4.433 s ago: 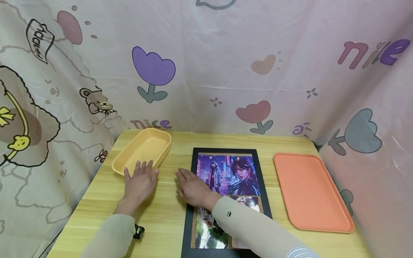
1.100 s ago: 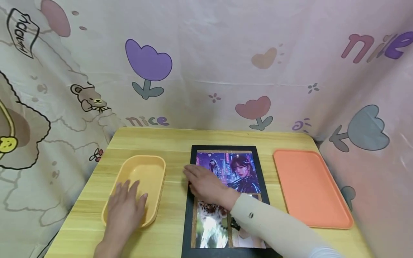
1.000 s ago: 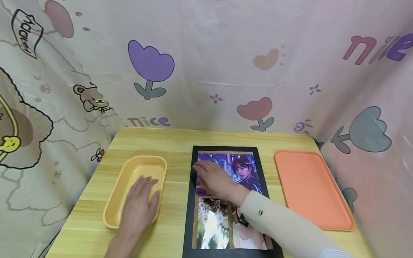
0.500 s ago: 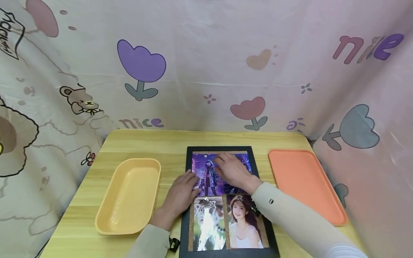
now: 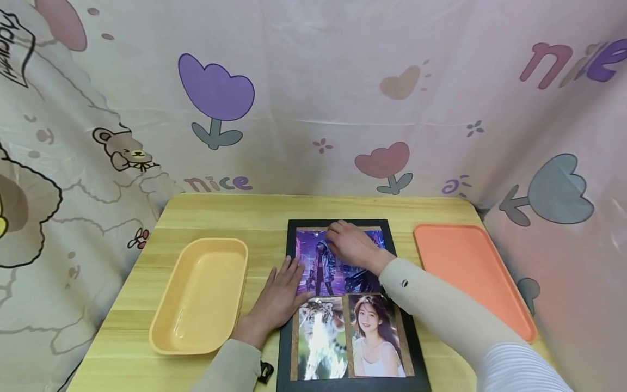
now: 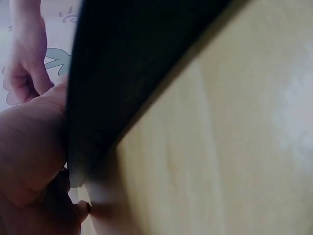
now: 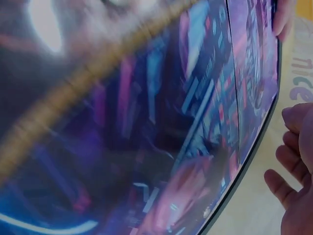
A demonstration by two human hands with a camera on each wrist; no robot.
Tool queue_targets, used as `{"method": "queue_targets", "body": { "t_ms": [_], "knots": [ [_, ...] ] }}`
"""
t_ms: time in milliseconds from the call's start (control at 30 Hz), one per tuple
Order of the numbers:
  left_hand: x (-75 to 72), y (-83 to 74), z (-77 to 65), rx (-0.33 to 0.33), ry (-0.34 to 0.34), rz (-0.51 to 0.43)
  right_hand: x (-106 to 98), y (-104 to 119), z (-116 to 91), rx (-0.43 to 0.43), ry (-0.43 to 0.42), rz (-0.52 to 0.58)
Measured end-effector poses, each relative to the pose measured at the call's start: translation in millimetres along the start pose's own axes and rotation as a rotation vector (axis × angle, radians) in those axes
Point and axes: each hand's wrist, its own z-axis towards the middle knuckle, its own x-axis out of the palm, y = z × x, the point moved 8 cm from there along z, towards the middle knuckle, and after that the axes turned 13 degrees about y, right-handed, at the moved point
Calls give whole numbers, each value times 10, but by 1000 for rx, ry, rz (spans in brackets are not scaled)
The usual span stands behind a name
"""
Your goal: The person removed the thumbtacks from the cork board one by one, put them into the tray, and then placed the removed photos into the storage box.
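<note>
A black picture frame (image 5: pixel 285 348) lies flat on the table with photos set in a brown backing. In the lower row are a tiger photo (image 5: pixel 320 337) and a portrait photo (image 5: pixel 374 348) of a person in white. Above them sit a purple photo of a hooded figure (image 5: pixel 320 267) and a second purple photo (image 5: pixel 360 280), partly hidden. My left hand (image 5: pixel 276 296) rests along the frame's left edge, fingers outstretched. Over the upper photos hovers my right hand (image 5: pixel 355 245); in the right wrist view, the right hand (image 7: pixel 298 147) has loosely bent, spread fingers holding nothing.
A yellow plastic basin (image 5: pixel 201 305) stands left of the frame on the wooden table (image 5: pixel 264 212). To the right lies a flat orange tray (image 5: pixel 470 277), its lower part behind my right sleeve (image 5: pixel 441 305). A patterned curtain (image 5: pixel 303 65) hangs around the table.
The yellow basin has come nearer and straightened. My left hand has left it for the frame's left edge. My right hand has moved from the left edge to over the upper photos.
</note>
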Motion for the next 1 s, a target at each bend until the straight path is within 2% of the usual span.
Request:
{"method": "queue_targets", "body": {
  "t_ms": [167,433,733,1000],
  "knots": [
    [6,-11,-4,11,-6,28,59,-77,210,-61,59,-59],
    [10,-5,-15,13,-14,26,112,-140,447,-155,81,-176],
    [44,-4,-20,15,-2,31,192,-122,593,-270,97,-317],
    [30,-4,-51,14,-2,43,225,-158,682,-279,124,-274]
  ]
}}
